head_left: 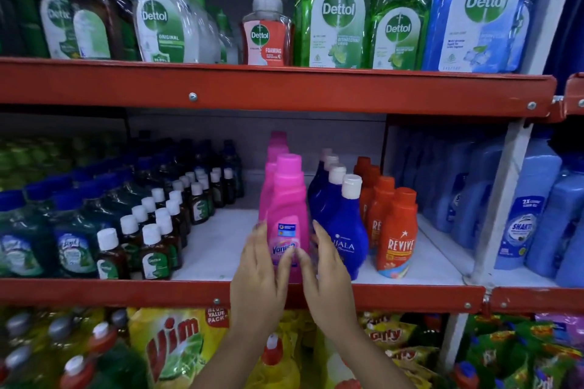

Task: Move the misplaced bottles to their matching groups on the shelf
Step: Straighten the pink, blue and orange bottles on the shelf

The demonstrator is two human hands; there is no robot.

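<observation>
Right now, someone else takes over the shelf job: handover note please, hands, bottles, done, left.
Left hand and right hand: both around the front pink Vanish bottle, fingers loosely on its label; firm grip not clear.
Bottle stands upright at the front of the pink row on the middle shelf, beside the blue Ujala row and the orange Revive row.
Done: pink bottle is with its group.
Left: release; no other stray is obvious from here.

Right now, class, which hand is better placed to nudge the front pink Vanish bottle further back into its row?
Neither clearly: left hand and right hand flank the pink Vanish bottle evenly, fingertips at its label.
</observation>
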